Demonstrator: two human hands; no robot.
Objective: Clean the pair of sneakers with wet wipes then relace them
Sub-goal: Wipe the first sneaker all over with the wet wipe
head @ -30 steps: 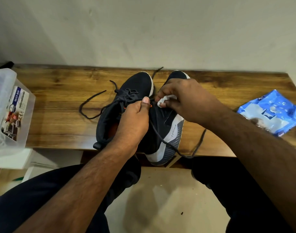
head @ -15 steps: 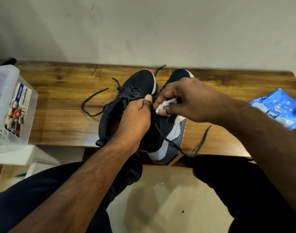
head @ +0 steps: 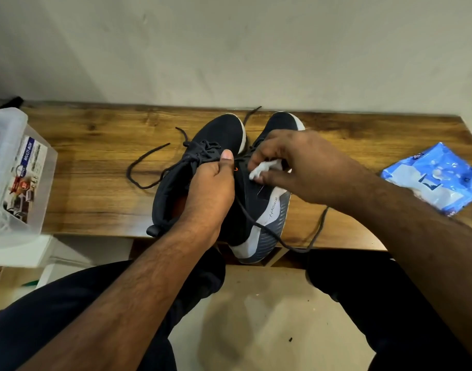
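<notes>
Gripping the collar of the dark navy knit sneaker (head: 202, 145) with your left hand (head: 210, 188), you pinched a crumpled white wet wipe (head: 264, 168) in your right-hand fingers (head: 259, 156) against the tilted second sneaker (head: 267, 210) on the wooden surface (head: 95, 170); the blue wipes packet (head: 433, 178) lay well right.

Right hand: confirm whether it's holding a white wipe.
Yes, the right hand pinches a crumpled white wipe above the right sneaker.

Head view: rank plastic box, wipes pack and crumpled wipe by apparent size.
1. Plastic box, partly cut off at the frame edge.
2. Wipes pack.
3. Crumpled wipe, partly hidden by the right hand.
</notes>
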